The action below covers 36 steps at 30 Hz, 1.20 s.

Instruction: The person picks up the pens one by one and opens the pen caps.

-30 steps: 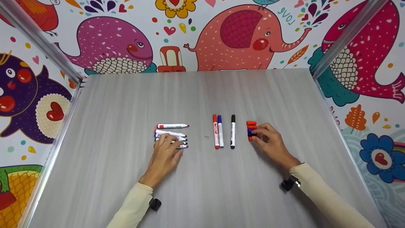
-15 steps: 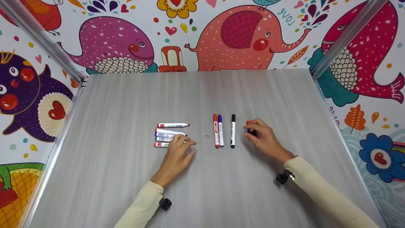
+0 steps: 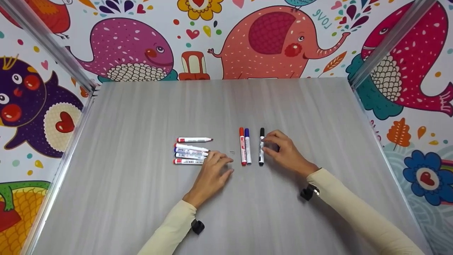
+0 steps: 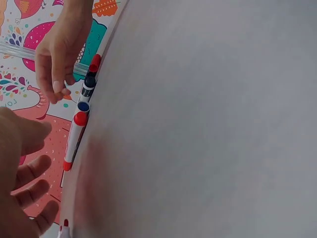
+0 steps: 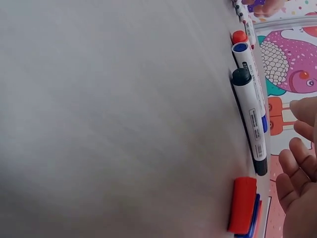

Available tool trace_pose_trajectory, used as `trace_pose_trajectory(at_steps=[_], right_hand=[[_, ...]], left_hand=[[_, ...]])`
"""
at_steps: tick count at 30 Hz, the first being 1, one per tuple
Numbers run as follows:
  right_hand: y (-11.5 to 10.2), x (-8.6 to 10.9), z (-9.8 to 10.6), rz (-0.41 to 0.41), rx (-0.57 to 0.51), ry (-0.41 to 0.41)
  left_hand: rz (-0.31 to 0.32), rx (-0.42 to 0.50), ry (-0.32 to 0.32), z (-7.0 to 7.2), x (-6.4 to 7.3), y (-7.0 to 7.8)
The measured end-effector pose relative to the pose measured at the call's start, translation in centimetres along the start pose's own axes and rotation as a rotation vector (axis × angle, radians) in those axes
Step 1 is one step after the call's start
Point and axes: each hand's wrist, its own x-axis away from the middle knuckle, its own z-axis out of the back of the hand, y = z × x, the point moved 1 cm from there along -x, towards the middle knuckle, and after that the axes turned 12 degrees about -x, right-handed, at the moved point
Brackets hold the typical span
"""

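My left hand (image 3: 212, 173) hovers with loosely bent fingers at the tip end of a stack of uncapped markers (image 3: 187, 162) lying sideways. In the left wrist view its fingers (image 4: 32, 171) are spread and hold nothing. My right hand (image 3: 288, 154) is beside a capped black marker (image 3: 261, 148), fingertips right at its barrel. The right wrist view shows that hand's fingers (image 5: 292, 168) bent and bare, above the black marker's level. Left of the black marker lie a capped red marker (image 3: 242, 147) and a capped blue marker (image 3: 248, 147). Loose marker caps (image 5: 242, 206) are hidden behind my right hand in the head view.
One more uncapped red marker (image 3: 194, 140) lies a little behind the stack. Small dark marks (image 3: 232, 152) show on the grey table (image 3: 141, 212) between the two groups. Metal posts (image 3: 393, 42) and printed walls (image 3: 198, 42) bound the table at back and sides.
My left hand has moved right, off the stacked markers toward their tips. My right hand has moved left from the loose caps to the black marker.
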Motion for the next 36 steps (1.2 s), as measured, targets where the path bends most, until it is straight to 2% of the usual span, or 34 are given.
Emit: trace_pose_trajectory(at_steps=[7,16,28,31,36], right_hand=[[0.1,-1.5,-0.6,-0.088,0.064,-0.04],[1.1,-3.8,-1.0,-0.051,0.09,-0.063],[1.7,-5.5,-2.4,-0.038,0.114,-0.088],[1.8,-5.9,-2.5,-0.033,0.142,-0.092],[2.0,-6.6,-2.8,-0.077,0.168,-0.108]], left_hand=[[0.04,0.036,-0.029,-0.9,-0.5,0.6],[0.094,0.088,-0.03,-2.1,-1.5,1.1],[0.103,0.022,-0.008,-3.5,-1.8,1.9],[0.111,0.011,-0.023,-3.8,-2.0,2.1],[0.137,-0.004,-0.062,-4.1,-2.1,2.2]])
